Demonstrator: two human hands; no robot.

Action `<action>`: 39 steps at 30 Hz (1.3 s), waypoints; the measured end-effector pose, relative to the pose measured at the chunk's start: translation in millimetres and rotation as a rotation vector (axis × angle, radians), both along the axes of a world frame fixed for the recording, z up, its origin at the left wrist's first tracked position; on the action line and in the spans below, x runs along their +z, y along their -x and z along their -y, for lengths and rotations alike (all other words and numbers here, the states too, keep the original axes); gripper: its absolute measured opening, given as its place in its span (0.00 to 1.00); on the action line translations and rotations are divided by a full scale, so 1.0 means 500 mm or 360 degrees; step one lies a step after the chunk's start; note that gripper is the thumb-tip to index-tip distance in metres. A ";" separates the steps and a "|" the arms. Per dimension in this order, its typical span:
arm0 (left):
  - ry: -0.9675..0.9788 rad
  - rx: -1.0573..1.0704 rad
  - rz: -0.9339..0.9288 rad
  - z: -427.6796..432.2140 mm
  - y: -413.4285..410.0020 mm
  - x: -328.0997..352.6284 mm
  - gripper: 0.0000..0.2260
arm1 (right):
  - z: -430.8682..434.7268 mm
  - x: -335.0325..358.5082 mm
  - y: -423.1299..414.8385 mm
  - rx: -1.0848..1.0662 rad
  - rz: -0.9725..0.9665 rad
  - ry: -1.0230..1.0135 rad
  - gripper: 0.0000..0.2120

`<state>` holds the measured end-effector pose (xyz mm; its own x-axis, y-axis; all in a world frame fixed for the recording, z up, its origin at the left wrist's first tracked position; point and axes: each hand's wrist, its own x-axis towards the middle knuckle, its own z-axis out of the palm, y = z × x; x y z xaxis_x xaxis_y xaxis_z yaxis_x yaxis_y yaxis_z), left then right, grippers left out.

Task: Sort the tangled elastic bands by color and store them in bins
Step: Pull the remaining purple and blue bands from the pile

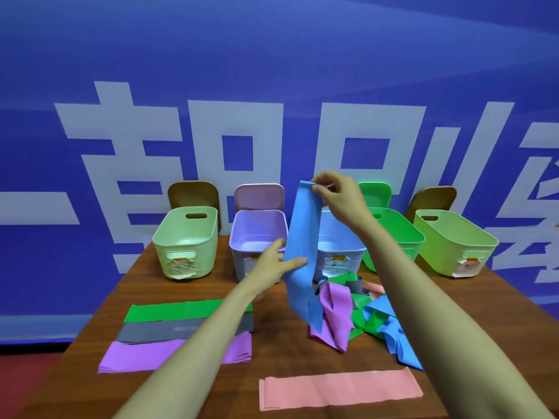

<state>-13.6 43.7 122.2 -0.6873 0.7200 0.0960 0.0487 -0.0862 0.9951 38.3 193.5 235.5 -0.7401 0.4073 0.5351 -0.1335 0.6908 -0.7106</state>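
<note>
A blue band (302,237) is held upright above the middle of the wooden table (284,352). Its top edge is pinched by the right hand (332,198), and the left hand (272,263) grips it halfway down, thumb across the front and fingers behind. The lower end of the band hangs down onto a tangled pile (348,306) of purple, green, grey, pink and blue bands, which lies just right of the table's centre.

Four bands are laid out flat. On the left a green band (181,311), a grey band (163,332) and a purple band (142,356) are set in a row, edge to edge, and are partly crossed by the left forearm. A pink band (338,388) is spread near the front edge.

Five open bins are lined up along the far edge: a pale green bin (187,240), a lilac bin (257,234), a pale blue bin (341,241) partly hidden behind the held band, a bright green bin (399,234) and a lime bin (453,240). Lids are propped upright behind four of them; whether one stands behind the pale blue bin cannot be told.

The table is backed by a blue backdrop (272,55) printed with large white characters. A strip of red floor (27,376) is seen at the lower left.
</note>
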 end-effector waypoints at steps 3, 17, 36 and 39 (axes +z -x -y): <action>0.0162 -0.0070 0.0009 0.038 0.011 -0.058 0.19 | -0.010 -0.010 0.000 -0.0067 -0.0014 0.0024 0.04; 0.0817 0.0173 -0.0171 0.243 0.082 -0.165 0.10 | -0.031 -0.206 0.009 -0.0270 0.0237 0.0249 0.06; 0.0252 0.1556 0.0326 0.445 0.049 -0.270 0.17 | 0.188 -0.460 -0.077 0.0072 0.0905 0.0205 0.16; 0.0312 0.1673 0.0216 0.491 0.042 -0.281 0.16 | 0.231 -0.483 -0.080 0.0120 0.0951 0.0219 0.13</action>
